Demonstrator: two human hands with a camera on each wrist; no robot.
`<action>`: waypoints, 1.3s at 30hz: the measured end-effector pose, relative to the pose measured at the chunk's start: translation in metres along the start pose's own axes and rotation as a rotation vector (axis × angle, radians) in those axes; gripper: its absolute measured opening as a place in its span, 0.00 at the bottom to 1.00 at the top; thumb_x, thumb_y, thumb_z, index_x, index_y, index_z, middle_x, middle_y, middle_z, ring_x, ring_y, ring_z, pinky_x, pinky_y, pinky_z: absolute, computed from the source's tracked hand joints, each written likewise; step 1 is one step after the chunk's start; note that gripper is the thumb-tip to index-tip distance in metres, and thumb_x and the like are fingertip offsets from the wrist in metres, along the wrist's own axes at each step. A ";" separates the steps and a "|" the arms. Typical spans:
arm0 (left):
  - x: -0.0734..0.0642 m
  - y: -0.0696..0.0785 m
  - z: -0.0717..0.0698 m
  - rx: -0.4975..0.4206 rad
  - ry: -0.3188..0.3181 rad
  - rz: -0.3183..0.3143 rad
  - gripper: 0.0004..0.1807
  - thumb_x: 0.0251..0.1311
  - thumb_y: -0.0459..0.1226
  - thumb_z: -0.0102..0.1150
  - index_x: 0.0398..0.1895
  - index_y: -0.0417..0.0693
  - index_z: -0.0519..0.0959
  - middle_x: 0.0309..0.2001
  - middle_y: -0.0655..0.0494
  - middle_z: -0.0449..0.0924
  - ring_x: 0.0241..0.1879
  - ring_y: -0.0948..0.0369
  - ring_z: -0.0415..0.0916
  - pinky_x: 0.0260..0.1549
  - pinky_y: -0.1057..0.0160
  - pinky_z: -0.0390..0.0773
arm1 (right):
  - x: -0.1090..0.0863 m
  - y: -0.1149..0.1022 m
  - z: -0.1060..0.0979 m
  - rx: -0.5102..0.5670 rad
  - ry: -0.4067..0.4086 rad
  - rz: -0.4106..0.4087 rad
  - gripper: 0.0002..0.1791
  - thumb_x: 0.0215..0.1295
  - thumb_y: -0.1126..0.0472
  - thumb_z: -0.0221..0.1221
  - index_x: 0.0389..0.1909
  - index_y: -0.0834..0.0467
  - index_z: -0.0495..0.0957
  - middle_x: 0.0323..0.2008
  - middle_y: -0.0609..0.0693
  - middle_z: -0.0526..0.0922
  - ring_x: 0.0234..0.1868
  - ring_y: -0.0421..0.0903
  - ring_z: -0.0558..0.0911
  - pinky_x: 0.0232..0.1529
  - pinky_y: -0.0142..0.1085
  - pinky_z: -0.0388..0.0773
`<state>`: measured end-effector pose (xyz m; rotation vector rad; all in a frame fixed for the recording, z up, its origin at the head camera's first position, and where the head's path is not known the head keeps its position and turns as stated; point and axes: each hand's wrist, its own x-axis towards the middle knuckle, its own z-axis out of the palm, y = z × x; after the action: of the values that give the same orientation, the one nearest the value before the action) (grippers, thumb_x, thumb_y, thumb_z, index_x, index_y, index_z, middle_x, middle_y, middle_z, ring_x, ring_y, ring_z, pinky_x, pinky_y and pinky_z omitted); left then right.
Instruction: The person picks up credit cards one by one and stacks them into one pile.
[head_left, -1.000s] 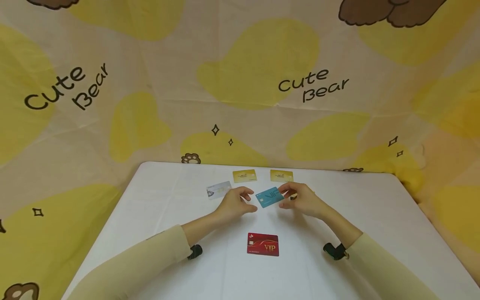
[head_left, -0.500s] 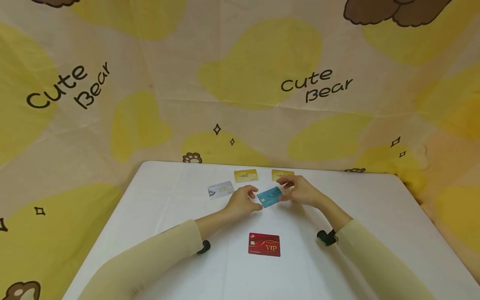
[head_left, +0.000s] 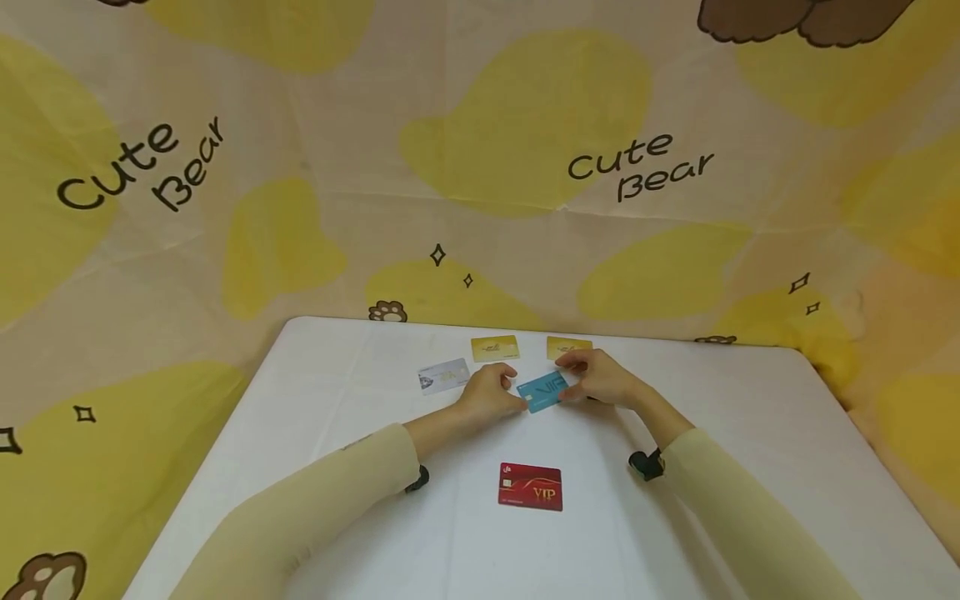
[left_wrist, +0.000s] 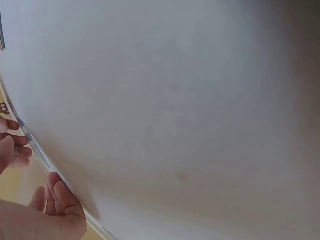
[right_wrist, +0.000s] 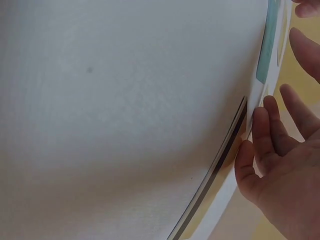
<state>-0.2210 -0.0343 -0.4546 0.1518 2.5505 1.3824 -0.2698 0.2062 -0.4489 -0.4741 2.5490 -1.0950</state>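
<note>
A teal VIP card [head_left: 542, 392] lies at a slant on the white table between the two hands. My left hand [head_left: 483, 396] is at its left end, thumb tip close to or touching the lower left corner, the other fingers bent. My right hand [head_left: 603, 379] has its thumb at the card's right end and its index finger just beyond the upper edge, partly covering the card. Seen from the right wrist, the right fingers [right_wrist: 262, 127] are loosely bent. A red VIP card [head_left: 530, 487] lies nearer to me.
Behind the hands lie a silver card [head_left: 443, 377] and two gold cards, one left [head_left: 495, 347] and one right [head_left: 568, 346], the latter partly behind the right hand. In the right wrist view a dark-edged strip [right_wrist: 222, 160] lies below the fingers. A patterned cloth [head_left: 510, 125] hangs behind the table.
My right hand has shifted its fingers up past the card's upper edge. My left hand has moved slightly right, bringing its thumb to the corner. The teal card has hardly moved.
</note>
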 end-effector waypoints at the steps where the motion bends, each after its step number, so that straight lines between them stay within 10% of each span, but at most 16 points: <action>1: 0.000 0.000 0.000 -0.005 -0.005 -0.005 0.31 0.54 0.34 0.77 0.61 0.35 0.79 0.43 0.49 0.76 0.40 0.56 0.72 0.41 0.62 0.75 | 0.001 0.000 0.000 0.000 -0.007 -0.001 0.33 0.55 0.61 0.77 0.62 0.65 0.80 0.61 0.60 0.80 0.62 0.58 0.75 0.70 0.55 0.67; 16: 0.007 -0.002 -0.002 0.063 -0.047 0.027 0.29 0.52 0.33 0.80 0.56 0.31 0.81 0.42 0.50 0.78 0.43 0.56 0.73 0.49 0.57 0.77 | 0.009 0.000 0.007 -0.137 -0.044 -0.048 0.29 0.51 0.63 0.79 0.56 0.64 0.83 0.55 0.58 0.83 0.60 0.58 0.76 0.71 0.59 0.65; 39: 0.018 -0.002 -0.009 0.204 -0.100 0.098 0.24 0.51 0.33 0.80 0.51 0.34 0.84 0.28 0.56 0.72 0.29 0.62 0.67 0.30 0.67 0.65 | 0.014 -0.011 0.014 -0.180 -0.064 -0.099 0.26 0.46 0.63 0.82 0.46 0.65 0.83 0.42 0.52 0.82 0.46 0.49 0.77 0.58 0.47 0.75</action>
<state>-0.2407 -0.0392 -0.4540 0.3768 2.6258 1.1120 -0.2745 0.1840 -0.4519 -0.6761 2.6030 -0.8702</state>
